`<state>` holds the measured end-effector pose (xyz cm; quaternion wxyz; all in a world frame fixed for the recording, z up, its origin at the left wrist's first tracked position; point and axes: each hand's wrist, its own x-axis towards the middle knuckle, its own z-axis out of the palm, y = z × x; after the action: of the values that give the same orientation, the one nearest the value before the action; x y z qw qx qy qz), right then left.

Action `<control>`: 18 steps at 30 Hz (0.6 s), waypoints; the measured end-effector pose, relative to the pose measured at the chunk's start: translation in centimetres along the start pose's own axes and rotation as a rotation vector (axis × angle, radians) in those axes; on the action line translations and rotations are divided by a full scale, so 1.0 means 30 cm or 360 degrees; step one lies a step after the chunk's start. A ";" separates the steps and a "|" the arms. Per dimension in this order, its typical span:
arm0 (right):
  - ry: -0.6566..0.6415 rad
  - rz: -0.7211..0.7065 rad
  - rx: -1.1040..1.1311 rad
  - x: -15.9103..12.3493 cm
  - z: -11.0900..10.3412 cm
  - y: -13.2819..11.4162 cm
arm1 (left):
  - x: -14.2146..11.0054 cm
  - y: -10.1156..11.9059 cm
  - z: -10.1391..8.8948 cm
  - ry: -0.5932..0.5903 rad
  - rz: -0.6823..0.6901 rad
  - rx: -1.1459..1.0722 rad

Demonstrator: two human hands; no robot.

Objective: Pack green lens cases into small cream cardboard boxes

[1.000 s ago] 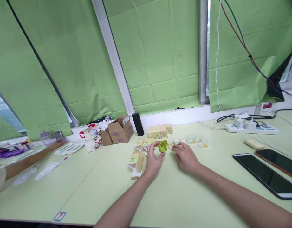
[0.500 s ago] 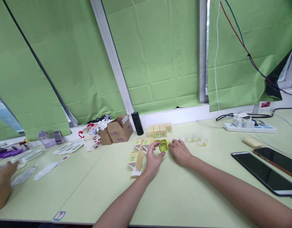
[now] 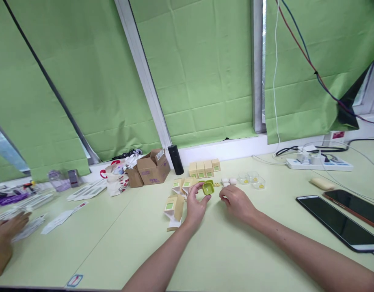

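Note:
My left hand (image 3: 196,202) is closed on a small olive-green square case (image 3: 208,187), holding it just above the table with its hollow side facing me. To the right, my right hand (image 3: 238,200) is apart from the case, its thumb and fingers drawn together. Whatever may be between those fingertips is too small to make out. Small yellow pieces (image 3: 216,185) lie just behind the gap between my hands. Beyond my right fingers sit a few small white pieces (image 3: 228,181), partly covered by the hand. Three clear round dishes (image 3: 258,183) with yellow bits inside stand farther right.
Small tan cartons (image 3: 174,207) with green labels stand left of and behind my hands. A black cylinder (image 3: 175,159) and a cardboard box (image 3: 153,166) are at the back. Phones (image 3: 339,221) and a power strip (image 3: 319,164) lie right. Another person's hand (image 3: 7,235) works at far left.
My right hand has drawn back from beside the case toward me and slightly right, uncovering the yellow and white pieces. The case has tilted a little in my left hand.

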<state>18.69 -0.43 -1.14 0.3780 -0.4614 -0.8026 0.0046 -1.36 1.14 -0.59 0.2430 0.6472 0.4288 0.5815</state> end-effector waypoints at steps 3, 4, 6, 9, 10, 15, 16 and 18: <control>0.0054 -0.0001 0.0397 -0.006 -0.014 -0.023 | -0.001 0.002 0.001 0.0009 0.0019 0.0014; 0.0074 0.0010 0.0585 -0.003 -0.020 -0.032 | -0.001 0.001 0.002 0.0014 0.0027 0.0024; 0.0113 0.0123 0.1005 0.010 -0.035 -0.047 | -0.001 -0.002 0.004 0.0024 0.0040 0.0046; 0.0180 0.0444 0.1517 0.031 -0.053 -0.054 | -0.003 -0.001 0.005 0.0022 0.0044 0.0061; 0.0193 0.0540 0.1637 0.036 -0.057 -0.053 | -0.004 0.001 0.005 0.0015 0.0042 0.0061; 0.0250 0.0844 0.2041 0.036 -0.063 -0.032 | -0.011 0.017 -0.001 -0.0035 0.0015 0.0060; 0.0258 0.0891 0.2096 0.034 -0.061 -0.026 | -0.012 0.020 -0.002 -0.0046 0.0011 0.0058; 0.0271 0.0989 0.2172 0.033 -0.055 -0.013 | -0.014 0.022 -0.003 -0.0063 0.0012 0.0048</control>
<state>19.12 -0.49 0.77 0.6220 -0.3286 -0.4226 0.5715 -1.24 0.42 -0.24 0.2397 0.6638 0.4302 0.5629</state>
